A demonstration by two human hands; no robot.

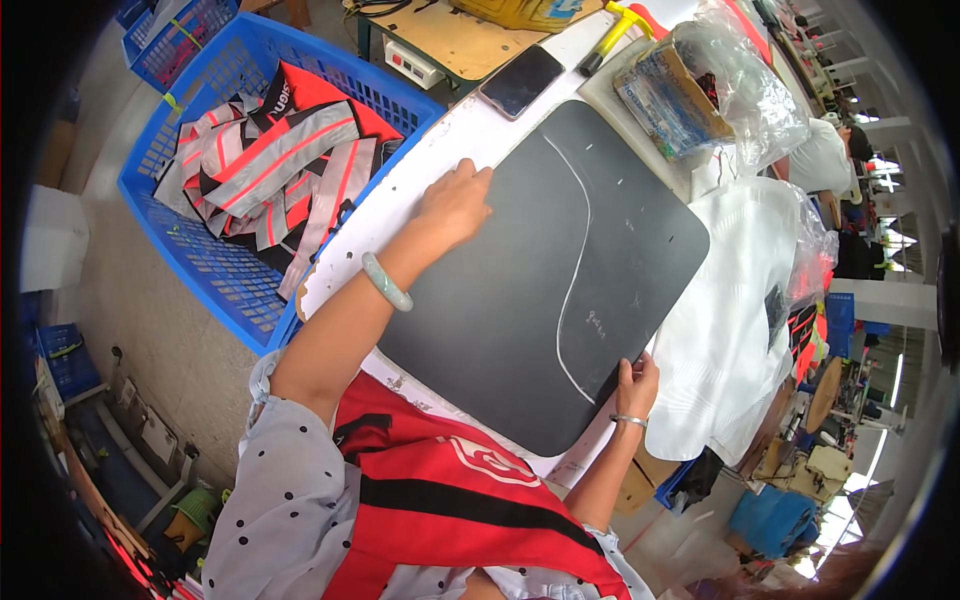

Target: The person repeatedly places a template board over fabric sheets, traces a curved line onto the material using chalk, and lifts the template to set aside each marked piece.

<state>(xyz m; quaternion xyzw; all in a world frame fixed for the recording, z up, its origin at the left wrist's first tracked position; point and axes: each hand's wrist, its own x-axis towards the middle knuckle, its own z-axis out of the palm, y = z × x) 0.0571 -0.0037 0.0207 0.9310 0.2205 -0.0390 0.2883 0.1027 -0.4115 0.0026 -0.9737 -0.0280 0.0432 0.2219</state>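
Note:
A dark grey sheet [500, 270] with rounded corners lies slantwise over the white table [400, 190] in front of me. A curved white line and a few small marks are drawn on it. At the sheet's left edge is my left hand [458, 205], its fingers curled in and closed on the rim; the fingertips are partly hidden. My right hand [637, 387] pinches the near right edge, with the thumb on top and the other fingers partly beneath. White translucent sheeting [725, 310] lies just right of that hand.
Left of the table stands a blue basket [205, 285] of reflective strips [285, 165]. Beyond the sheet are a phone [522, 82], a yellow hammer [615, 38] and a box [670, 95] partly under clear plastic. A person [822, 158] sits at the far right.

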